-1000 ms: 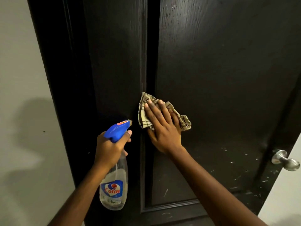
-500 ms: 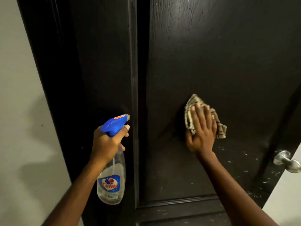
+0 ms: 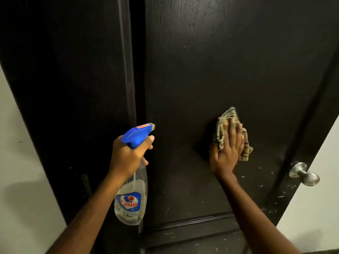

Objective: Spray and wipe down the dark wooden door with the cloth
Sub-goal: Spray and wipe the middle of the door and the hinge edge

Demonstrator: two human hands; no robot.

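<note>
Two hands: left hand [image 3: 128,158] gripping spray bottle [image 3: 131,204]; right hand [image 3: 226,153] flat, pressing cloth [image 3: 224,121] to door [image 3: 201,70], centre right; press firmly, overlap strokes toward lower-right flecks [image 3: 275,198].

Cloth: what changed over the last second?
The right hand slid the cloth rightward across the door, from the panel's left edge toward the knob, fingers still pressing it flat. The left hand still grips the spray bottle, nozzle facing the door. Nothing was picked up or released.
</note>
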